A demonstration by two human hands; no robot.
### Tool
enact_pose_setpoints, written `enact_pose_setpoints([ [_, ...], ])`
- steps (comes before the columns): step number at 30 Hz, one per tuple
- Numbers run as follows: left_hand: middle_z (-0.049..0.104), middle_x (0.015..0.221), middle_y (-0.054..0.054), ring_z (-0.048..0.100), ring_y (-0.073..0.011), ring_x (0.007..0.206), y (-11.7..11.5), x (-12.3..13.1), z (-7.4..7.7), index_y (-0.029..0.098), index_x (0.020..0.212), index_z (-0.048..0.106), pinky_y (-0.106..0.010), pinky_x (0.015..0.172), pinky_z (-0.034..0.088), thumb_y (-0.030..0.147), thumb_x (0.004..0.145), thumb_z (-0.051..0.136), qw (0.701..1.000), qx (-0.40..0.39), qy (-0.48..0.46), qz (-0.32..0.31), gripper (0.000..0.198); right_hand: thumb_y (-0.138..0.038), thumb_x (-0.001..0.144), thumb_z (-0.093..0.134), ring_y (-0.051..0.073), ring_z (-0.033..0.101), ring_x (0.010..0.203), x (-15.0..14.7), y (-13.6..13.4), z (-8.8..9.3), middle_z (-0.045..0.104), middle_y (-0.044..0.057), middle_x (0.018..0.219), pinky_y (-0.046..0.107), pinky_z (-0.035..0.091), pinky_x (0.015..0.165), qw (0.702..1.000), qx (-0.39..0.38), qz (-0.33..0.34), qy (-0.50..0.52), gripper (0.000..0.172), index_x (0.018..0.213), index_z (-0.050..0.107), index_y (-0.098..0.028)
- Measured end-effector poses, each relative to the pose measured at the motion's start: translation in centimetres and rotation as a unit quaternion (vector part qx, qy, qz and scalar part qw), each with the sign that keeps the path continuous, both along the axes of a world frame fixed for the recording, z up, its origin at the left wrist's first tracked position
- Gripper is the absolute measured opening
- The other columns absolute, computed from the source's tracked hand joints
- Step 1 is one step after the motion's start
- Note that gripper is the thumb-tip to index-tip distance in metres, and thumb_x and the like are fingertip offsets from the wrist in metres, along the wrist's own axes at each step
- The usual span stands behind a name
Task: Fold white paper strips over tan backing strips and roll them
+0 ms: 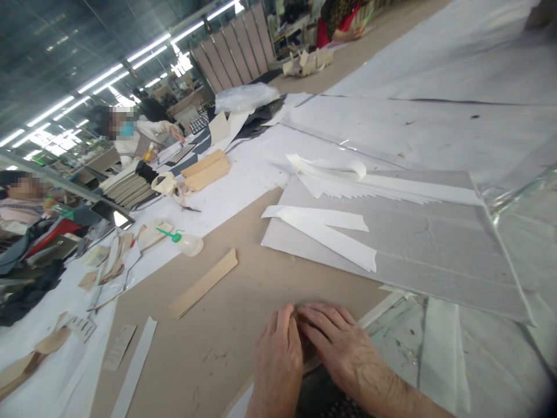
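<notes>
At the near edge of the brown board, my left hand (279,350) and my right hand (334,334) are drawn close together, fingertips nearly meeting. Fingers on both hands are bent and pressed in. A sliver of brownish material shows between them, but its kind is hidden by the hands. Left of them on the board lie a folded tan strip (203,284) and a narrow white strip (134,367). Ahead, a grey sheet (435,244) carries two crossed white strips (328,235) and a fanned stack of white strips (369,183).
A clear squeeze bottle with a green spout (189,244) stands at the board's far left edge. Tan folded pieces (206,170) and a plastic bag (246,97) lie farther off. Co-workers sit at the left; another person's hand (354,33) is at the top.
</notes>
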State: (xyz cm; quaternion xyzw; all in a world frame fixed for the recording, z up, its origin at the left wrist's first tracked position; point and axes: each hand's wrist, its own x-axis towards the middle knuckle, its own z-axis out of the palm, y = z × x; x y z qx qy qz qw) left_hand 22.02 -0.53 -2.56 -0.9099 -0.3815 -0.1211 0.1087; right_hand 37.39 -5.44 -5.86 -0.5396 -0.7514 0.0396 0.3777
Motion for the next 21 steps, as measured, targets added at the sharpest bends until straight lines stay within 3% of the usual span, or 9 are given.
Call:
enact_pose_setpoints([
  [6,0.069,0.114,-0.014,0.073,-0.0201,0.088,0.39,-0.44,-0.38,0.015,0.105,0.059,-0.028,0.065,0.060,0.014,0.098,0.039,0.997,-0.052,-0.059,0.016,0.022,-0.013,0.096,0.050,0.027,0.053,0.118,-0.25,-0.30,-0.45,0.066,0.010,0.126,0.046,0.043,0.102,1.000,-0.006,-0.007,-0.017,0.027,0.118,0.066,-0.014],
  [14,0.063,0.128,-0.013,0.071,-0.0182,0.084,0.31,-0.52,-0.58,0.021,0.085,0.055,-0.031,0.069,0.058,0.012,0.094,0.046,0.975,-0.125,-0.170,0.076,0.015,-0.014,0.095,0.052,0.027,0.053,0.118,-0.28,-0.31,-0.11,0.067,0.009,0.126,0.045,0.042,0.103,1.000,-0.018,-0.004,-0.018,0.027,0.119,0.066,-0.015],
  [21,0.058,0.136,-0.015,0.070,-0.0177,0.083,-0.24,-0.36,-1.01,0.021,0.085,0.055,-0.032,0.068,0.058,0.015,0.096,0.048,0.973,-0.111,-0.183,0.091,0.014,-0.016,0.094,0.055,0.027,0.054,0.116,-0.19,-0.37,0.11,0.067,0.008,0.125,0.044,0.042,0.101,0.999,-0.015,-0.008,-0.031,0.024,0.116,0.066,-0.015],
])
